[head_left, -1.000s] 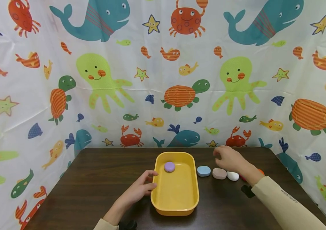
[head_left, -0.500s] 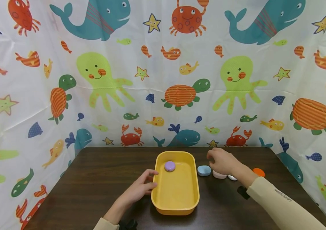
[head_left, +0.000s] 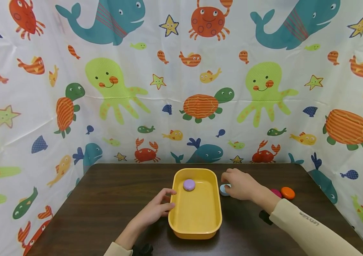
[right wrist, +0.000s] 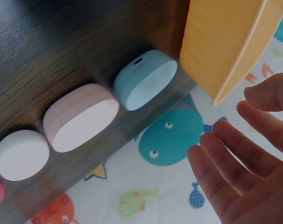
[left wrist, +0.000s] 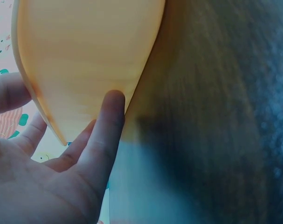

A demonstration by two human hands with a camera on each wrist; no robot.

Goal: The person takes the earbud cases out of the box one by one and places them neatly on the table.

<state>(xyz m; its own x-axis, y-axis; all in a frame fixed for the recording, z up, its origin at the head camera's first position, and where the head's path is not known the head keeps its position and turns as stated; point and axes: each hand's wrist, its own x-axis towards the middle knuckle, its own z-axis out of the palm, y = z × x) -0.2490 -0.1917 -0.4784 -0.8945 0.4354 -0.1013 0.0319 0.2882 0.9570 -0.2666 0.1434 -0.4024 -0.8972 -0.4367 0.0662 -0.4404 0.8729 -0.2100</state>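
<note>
My left hand (head_left: 157, 206) touches the left side of a yellow tray (head_left: 216, 213), fingertips at its rim; the left wrist view shows extended fingers (left wrist: 108, 112) against the tray wall. A round purple case (head_left: 189, 185) lies inside, toward the far end. My right hand (head_left: 240, 184) hovers just right of the tray, over a light blue oval earbud case (head_left: 223, 191) that it partly covers. In the right wrist view, nothing is between its relaxed fingers, and the blue case shows a small dark port. A pale pink oval case (right wrist: 80, 112) and a white round one (right wrist: 22, 156) stand beside it.
Farther right on the dark wooden table (head_left: 130, 181) lie a magenta case (head_left: 276, 193) and an orange round case (head_left: 288, 193). A white curtain (head_left: 175, 85) printed with sea animals hangs behind the table and along both sides.
My right hand has moved left along the row, from above the pale pink and white cases to the blue one, uncovering the magenta and orange cases. The left hand stays at the tray.
</note>
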